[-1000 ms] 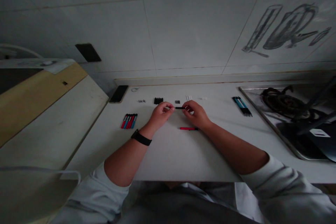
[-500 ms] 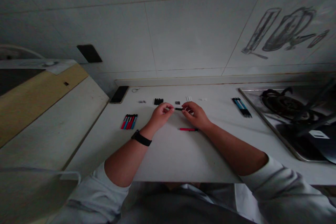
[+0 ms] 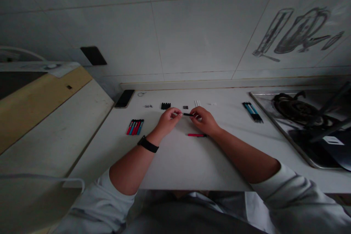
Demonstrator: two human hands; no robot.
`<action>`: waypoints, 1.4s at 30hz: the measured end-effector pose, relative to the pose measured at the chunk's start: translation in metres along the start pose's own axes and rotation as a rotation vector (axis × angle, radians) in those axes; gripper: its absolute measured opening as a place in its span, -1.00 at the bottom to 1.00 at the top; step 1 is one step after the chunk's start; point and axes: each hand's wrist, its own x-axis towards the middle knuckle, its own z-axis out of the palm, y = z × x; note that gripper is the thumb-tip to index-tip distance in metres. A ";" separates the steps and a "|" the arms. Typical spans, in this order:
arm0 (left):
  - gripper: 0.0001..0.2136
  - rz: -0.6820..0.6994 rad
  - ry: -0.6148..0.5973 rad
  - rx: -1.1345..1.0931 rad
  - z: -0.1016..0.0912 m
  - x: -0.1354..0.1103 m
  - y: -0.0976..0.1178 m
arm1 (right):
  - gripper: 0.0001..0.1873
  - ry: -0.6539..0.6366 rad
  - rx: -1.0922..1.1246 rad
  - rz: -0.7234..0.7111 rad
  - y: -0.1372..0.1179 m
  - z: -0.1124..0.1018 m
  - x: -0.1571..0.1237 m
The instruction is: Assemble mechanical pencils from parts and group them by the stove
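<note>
Over the white counter (image 3: 178, 161), my left hand (image 3: 168, 120) and my right hand (image 3: 205, 120) meet fingertip to fingertip. My right hand pinches a short black pen part (image 3: 188, 114) that points toward my left hand. My left hand's fingers are pinched together on something too small to make out at the part's other end. A red pen (image 3: 196, 135) lies on the counter just in front of my right wrist. A black watch sits on my left wrist.
Rows of pen parts lie along the back: small springs (image 3: 148, 106), black caps (image 3: 165, 105), small black pieces (image 3: 185, 107), white tubes (image 3: 197, 102). Red and blue pens (image 3: 135, 127) lie at left, blue pens (image 3: 252, 111) at right. A phone (image 3: 124, 98) and a stove (image 3: 304, 113) flank them.
Both hands stay almost still; the black part between them has shifted only slightly. The view has dipped a little.
</note>
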 end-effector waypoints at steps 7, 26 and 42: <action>-0.86 -0.008 -0.001 0.023 0.000 0.001 -0.002 | -0.77 0.003 0.024 0.019 0.001 0.000 0.000; -0.85 0.090 -0.025 0.142 0.000 -0.001 -0.004 | -0.90 0.023 -0.072 -0.035 0.003 -0.001 0.002; -0.99 0.248 -0.016 0.376 -0.001 -0.003 0.003 | -0.69 -0.045 -0.356 -0.075 0.011 -0.016 0.020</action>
